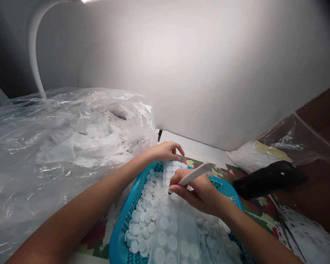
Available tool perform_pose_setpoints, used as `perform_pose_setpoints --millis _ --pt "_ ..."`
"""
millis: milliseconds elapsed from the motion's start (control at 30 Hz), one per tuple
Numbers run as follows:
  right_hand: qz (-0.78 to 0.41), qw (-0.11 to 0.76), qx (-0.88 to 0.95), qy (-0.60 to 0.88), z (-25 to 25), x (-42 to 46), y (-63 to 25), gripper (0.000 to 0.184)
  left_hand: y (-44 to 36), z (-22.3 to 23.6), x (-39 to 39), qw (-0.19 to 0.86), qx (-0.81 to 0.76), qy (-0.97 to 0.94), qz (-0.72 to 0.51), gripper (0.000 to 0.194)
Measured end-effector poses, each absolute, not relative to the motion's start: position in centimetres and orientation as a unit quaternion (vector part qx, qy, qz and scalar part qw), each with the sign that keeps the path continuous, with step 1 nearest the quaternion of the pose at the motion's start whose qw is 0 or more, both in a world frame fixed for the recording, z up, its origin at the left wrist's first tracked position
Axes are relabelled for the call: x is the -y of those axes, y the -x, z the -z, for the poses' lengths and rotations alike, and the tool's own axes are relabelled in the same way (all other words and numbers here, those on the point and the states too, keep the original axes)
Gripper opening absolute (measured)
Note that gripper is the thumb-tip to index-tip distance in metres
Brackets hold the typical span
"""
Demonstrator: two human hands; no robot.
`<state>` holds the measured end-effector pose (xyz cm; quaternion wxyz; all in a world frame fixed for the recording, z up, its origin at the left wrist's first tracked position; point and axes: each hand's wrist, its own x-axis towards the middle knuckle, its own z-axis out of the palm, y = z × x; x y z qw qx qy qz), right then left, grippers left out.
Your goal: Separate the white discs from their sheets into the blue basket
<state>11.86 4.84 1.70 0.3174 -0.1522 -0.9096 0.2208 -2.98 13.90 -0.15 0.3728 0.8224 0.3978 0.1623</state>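
A long translucent plastic strip [165, 223] with rows of round white discs lies lengthwise across a blue plastic basket [116, 234]. At the strip's far end, my left hand [166, 150] rests with loosely bent fingers apart; its underside is hidden. My right hand [200, 189] is closed in a pen grip around a slim white stick-like tool [198, 173]. The tool's dark tip points down at the strip, near its left row of discs; whether it touches cannot be told. Many loose white discs [143, 223] fill the basket on both sides of the strip.
A large clear plastic bag [44, 176] with white pieces lies left. A black object [269, 179] stands right of the basket, near a bag of white material [247, 156] and white perforated sheets [305, 227]. A white lamp neck [32, 47] rises at left before a pale wall.
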Motion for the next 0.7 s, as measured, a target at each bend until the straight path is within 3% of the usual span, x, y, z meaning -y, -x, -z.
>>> perform_pose_setpoints --millis 467,700 --pt "-0.137 0.246 0.947 0.154 -1.07 -5.04 -11.81 0.022 2.99 0.42 -13.96 0.368 -0.401 -0.823 -0.162 0.027" --pt "-0.225 0.335 0.9 0.168 -1.0 -5.22 -12.21 0.021 3.05 0.25 -13.87 0.37 -0.4 -0.822 -0.165 0.027"
